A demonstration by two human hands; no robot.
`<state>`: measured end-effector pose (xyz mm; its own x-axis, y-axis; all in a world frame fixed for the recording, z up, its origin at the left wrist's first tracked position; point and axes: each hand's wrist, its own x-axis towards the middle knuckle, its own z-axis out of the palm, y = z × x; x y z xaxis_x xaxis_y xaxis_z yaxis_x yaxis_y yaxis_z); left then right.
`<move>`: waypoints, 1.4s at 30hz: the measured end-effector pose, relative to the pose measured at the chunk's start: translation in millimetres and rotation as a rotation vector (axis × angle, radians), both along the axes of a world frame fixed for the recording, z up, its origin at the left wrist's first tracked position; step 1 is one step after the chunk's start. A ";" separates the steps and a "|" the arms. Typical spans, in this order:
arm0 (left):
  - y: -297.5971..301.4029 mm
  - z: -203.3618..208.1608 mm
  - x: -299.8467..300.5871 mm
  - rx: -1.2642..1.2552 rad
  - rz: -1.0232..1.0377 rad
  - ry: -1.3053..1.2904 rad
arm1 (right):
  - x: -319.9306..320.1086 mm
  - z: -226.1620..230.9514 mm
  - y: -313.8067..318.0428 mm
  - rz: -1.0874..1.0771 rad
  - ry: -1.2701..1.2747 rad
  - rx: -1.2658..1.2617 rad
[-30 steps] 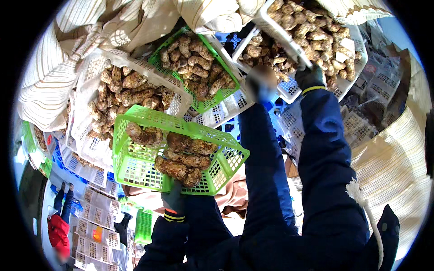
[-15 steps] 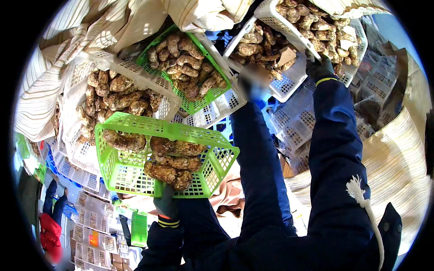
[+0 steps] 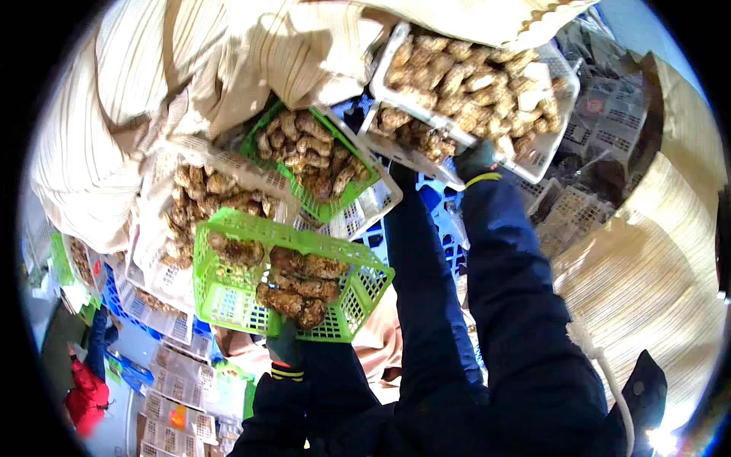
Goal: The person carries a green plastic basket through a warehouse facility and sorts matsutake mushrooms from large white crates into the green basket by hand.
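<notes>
My gloved left hand (image 3: 285,346) grips the near side of a light-green plastic basket (image 3: 304,242). A few thick, scaly brown mushrooms (image 3: 308,288) lie in it, and the basket tilts so its inside shows. Farther off to the right, my gloved right hand (image 3: 477,158) has hold of the near edge of a white crate (image 3: 426,113) heaped with mushrooms and paper slips; its fingers are partly hidden. That crate overlaps a second white crate (image 3: 426,161) of mushrooms. Between my hands and beyond them sits another green basket (image 3: 355,145) with mushrooms.
On the left stands a white crate (image 3: 228,171) of mushrooms. Striped cloth (image 3: 282,38) drapes along the far side and right. Blue crates (image 3: 442,213) show beneath. White crates (image 3: 179,377) line the lower left, where a person in red (image 3: 87,396) is.
My right hand and the white crate have shifted left and nearer, the crate now covering more of the one beneath. A blurred patch beside it is gone. The green basket stays in my left hand.
</notes>
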<state>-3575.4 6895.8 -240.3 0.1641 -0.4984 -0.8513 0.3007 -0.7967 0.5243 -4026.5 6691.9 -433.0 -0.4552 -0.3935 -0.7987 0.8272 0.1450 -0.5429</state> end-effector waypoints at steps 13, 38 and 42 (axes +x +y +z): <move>-64.1 59.9 -55.4 -0.122 -0.070 0.038 | 110.4 28.8 139.3 -0.286 -0.482 0.069; -171.6 152.1 -204.3 0.008 -0.224 0.086 | -179.2 233.8 -258.6 0.483 0.770 -0.189; -160.9 137.0 -194.5 -0.003 -0.103 0.119 | -93.6 189.9 -283.2 0.716 0.664 -0.407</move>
